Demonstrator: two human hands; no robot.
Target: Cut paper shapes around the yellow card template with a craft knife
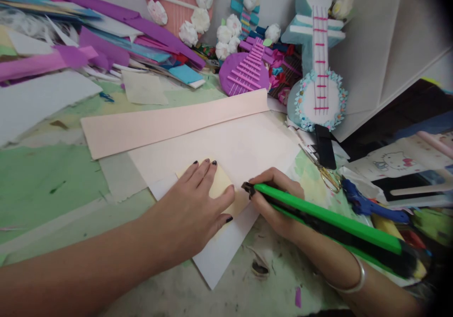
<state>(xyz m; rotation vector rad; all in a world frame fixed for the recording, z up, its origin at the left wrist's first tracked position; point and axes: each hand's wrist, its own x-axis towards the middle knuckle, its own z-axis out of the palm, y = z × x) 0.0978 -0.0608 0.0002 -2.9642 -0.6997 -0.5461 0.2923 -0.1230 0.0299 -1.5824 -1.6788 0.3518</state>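
My left hand lies flat with fingers stretched, pressing on a small pale yellow piece of paper. Under that piece is a large white and pale pink sheet, set at an angle on the table. My right hand is closed around a green and black utility knife. The knife's tip is by the right edge of the yellow piece; whether the blade touches the paper I cannot tell. Across the sheet's far edge runs a long pale pink strip.
Behind the sheet stand a purple toy instrument and a tall light-blue one. Coloured paper scraps pile up at the back left. Gold-handled scissors, a black object and a blue glue gun lie on the right.
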